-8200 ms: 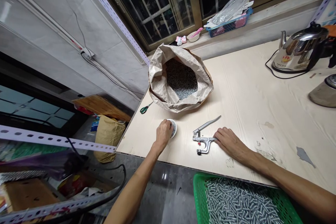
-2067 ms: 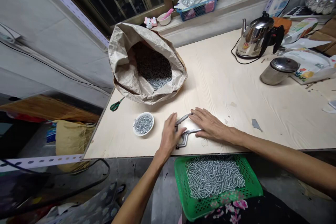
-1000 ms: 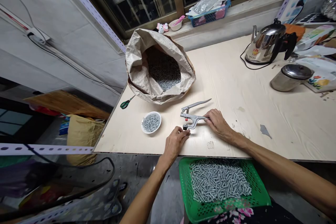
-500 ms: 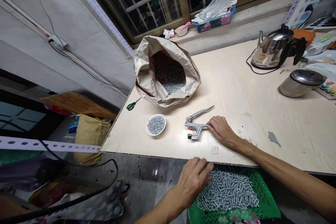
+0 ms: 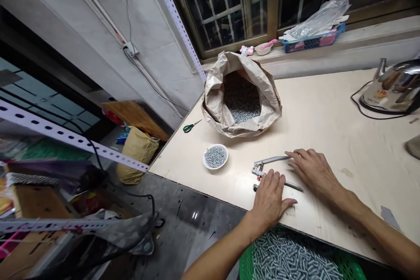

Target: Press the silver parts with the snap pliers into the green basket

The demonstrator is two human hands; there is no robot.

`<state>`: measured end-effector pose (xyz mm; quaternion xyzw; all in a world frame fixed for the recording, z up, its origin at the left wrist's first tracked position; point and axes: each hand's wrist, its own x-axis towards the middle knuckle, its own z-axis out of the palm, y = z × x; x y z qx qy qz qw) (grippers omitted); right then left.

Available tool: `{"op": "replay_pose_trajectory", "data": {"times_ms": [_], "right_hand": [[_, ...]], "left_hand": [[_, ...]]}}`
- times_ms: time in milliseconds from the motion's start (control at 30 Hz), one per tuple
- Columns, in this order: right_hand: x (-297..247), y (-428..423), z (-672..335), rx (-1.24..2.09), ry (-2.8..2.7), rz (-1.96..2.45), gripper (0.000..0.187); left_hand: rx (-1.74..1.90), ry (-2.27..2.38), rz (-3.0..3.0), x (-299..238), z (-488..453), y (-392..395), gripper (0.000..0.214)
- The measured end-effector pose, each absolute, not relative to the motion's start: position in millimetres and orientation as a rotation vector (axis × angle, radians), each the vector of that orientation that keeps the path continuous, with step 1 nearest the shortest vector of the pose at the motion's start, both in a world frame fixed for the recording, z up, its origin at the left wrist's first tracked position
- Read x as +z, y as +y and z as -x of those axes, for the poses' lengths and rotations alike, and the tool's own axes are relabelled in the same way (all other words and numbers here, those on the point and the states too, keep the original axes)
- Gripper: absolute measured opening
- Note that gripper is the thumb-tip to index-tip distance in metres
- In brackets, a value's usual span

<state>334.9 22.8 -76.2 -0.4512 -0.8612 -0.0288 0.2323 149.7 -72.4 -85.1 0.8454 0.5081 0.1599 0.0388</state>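
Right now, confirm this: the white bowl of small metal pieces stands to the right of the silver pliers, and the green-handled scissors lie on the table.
One thing is wrong: the head view shows the white bowl to the left of the silver pliers. The green-handled scissors do lie on the table.

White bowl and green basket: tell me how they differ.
The white bowl is small and round; the green basket looks far larger, with perforated walls. The bowl stands on the tabletop; the basket sits below its near edge. The bowl shows whole; the basket is partly cut off by the picture's edge. Both hold many silvery metal pieces.
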Motion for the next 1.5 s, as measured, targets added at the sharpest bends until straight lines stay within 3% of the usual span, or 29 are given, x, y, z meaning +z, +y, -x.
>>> {"op": "replay_pose_trajectory", "data": {"times_ms": [200, 400, 533, 633, 733, 933, 1067, 1167, 1367, 1500], "right_hand": [[-85.5, 68.6, -311.2, -0.007, -2.593, 1.019, 0.025], [-79.3, 63.6, -311.3, 0.034, -2.573, 1.092, 0.027], [-69.2, 36.5, -316.6, -0.034, -2.444, 1.137, 0.034], [-66.1, 18.2, -316.7, 0.005, -2.335, 1.147, 0.038], [-71.3, 6.1, -312.3, 0.084, -2.294, 1.115, 0.036], [-86.1, -1.8, -305.7, 0.114, -2.334, 1.12, 0.032], [-84.1, 6.2, -305.6, -0.012, -2.38, 1.1, 0.036], [-80.0, 21.0, -303.8, -0.099, -2.417, 1.159, 0.036], [-69.6, 47.6, -298.8, -0.116, -2.6, 1.281, 0.021], [-63.4, 45.0, -302.1, -0.226, -2.642, 1.208, 0.027]], "left_hand": [[0.543, 1.539, -2.452, -75.5, -150.6, -73.1, 0.061], [0.649, 1.543, -2.485, -65.4, -139.9, -77.3, 0.053], [0.935, 2.058, -2.356, -37.8, -70.9, -49.0, 0.034], [0.745, 2.57, -2.033, -15.5, -5.9, -18.1, 0.031], [0.375, 2.706, -1.852, -5.7, 35.6, 2.6, 0.029], [0.197, 2.577, -1.81, -6.6, 48.3, 10.2, 0.031], [0.501, 2.571, -1.918, 0.3, 31.3, 2.3, 0.028], [0.785, 2.218, -1.824, 1.0, 0.8, -9.6, 0.023], [0.71, 1.718, -1.401, -19.8, -63.5, -39.8, 0.035], [0.785, 1.666, -1.402, -36.8, -76.8, -51.3, 0.032]]}}
